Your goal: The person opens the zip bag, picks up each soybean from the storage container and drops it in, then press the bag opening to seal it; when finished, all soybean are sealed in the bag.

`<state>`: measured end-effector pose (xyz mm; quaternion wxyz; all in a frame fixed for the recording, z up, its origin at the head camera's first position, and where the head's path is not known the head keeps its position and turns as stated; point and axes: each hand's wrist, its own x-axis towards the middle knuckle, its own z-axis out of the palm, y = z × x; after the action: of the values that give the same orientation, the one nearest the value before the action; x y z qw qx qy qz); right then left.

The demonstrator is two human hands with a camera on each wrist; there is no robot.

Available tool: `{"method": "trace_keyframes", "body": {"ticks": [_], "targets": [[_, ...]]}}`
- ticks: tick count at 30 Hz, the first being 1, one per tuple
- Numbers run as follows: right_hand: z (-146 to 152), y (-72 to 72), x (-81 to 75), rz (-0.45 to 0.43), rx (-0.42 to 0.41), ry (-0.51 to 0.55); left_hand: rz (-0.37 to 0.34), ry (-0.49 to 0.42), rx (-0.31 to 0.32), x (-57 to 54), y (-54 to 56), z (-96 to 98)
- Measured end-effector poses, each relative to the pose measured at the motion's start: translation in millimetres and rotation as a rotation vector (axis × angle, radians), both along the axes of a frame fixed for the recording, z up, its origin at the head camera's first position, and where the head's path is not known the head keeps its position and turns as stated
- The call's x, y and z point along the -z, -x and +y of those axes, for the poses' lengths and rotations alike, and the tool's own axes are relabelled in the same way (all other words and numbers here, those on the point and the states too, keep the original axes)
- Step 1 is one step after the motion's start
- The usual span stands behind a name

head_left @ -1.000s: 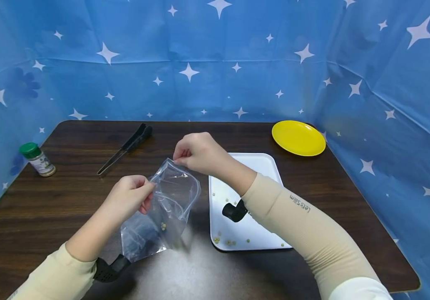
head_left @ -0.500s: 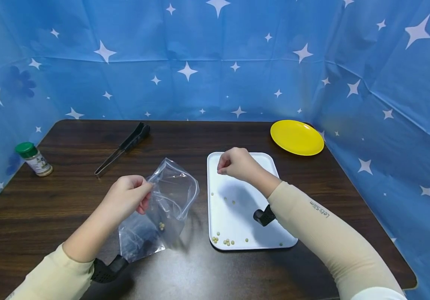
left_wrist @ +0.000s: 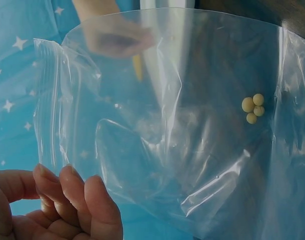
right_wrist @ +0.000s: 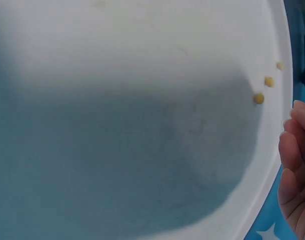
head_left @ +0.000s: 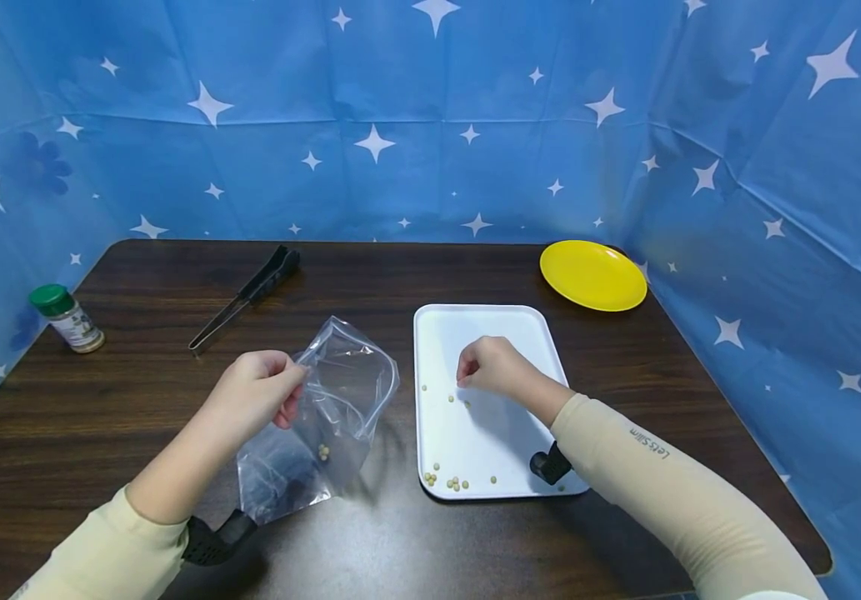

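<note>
My left hand (head_left: 257,387) pinches the top edge of a clear plastic zip bag (head_left: 347,375), holding its mouth spread. Several round, pale yellow beans (left_wrist: 252,107) sit together inside the bag. Over a white tray (head_left: 490,321), my right hand (head_left: 496,364) hovers with its fingers loosely curved and nothing visible in them. Its fingertips are close above a few single beans (head_left: 451,399) on the tray's left side. In the right wrist view, the fingers stand near the tray's rim, close to three beans (right_wrist: 269,81).
More beans (head_left: 456,484) gather along the tray's near left corner. A yellow plate (head_left: 593,276) lies at the back right of the dark wooden table (head_left: 370,550). Black-handled tongs (head_left: 246,296) lie at the back left, and a green-capped spice jar (head_left: 67,318) stands at the left edge.
My right hand has let go of the bag's rim and moved right, then down over the tray toward the beans. The left hand stays in place with the bag.
</note>
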<state>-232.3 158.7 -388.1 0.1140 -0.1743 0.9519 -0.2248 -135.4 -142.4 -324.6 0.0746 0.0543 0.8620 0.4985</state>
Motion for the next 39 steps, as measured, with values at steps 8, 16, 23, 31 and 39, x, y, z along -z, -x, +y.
{"method": "trace_keyframes", "body": {"ticks": [8, 16, 23, 31, 39], "targets": [[0, -6.4, 8.4, -0.015, -0.012, -0.031, 0.005, 0.007, -0.003, 0.9, 0.3, 0.8], [2, -8.9, 17.3, -0.039, 0.007, -0.043, 0.001, 0.018, -0.005, 1.2, 0.5, 1.2], [1, -13.0, 18.2, -0.035, -0.002, -0.053, 0.002, 0.015, -0.004, 1.1, 0.7, 1.3], [-3, -16.0, 15.5, 0.008, -0.051, -0.084, 0.009, 0.013, -0.009, 2.3, 0.0, 1.5], [-13, -6.8, -23.7, 0.035, -0.005, 0.026, 0.007, 0.009, -0.013, 0.7, -0.2, 0.8]]}}
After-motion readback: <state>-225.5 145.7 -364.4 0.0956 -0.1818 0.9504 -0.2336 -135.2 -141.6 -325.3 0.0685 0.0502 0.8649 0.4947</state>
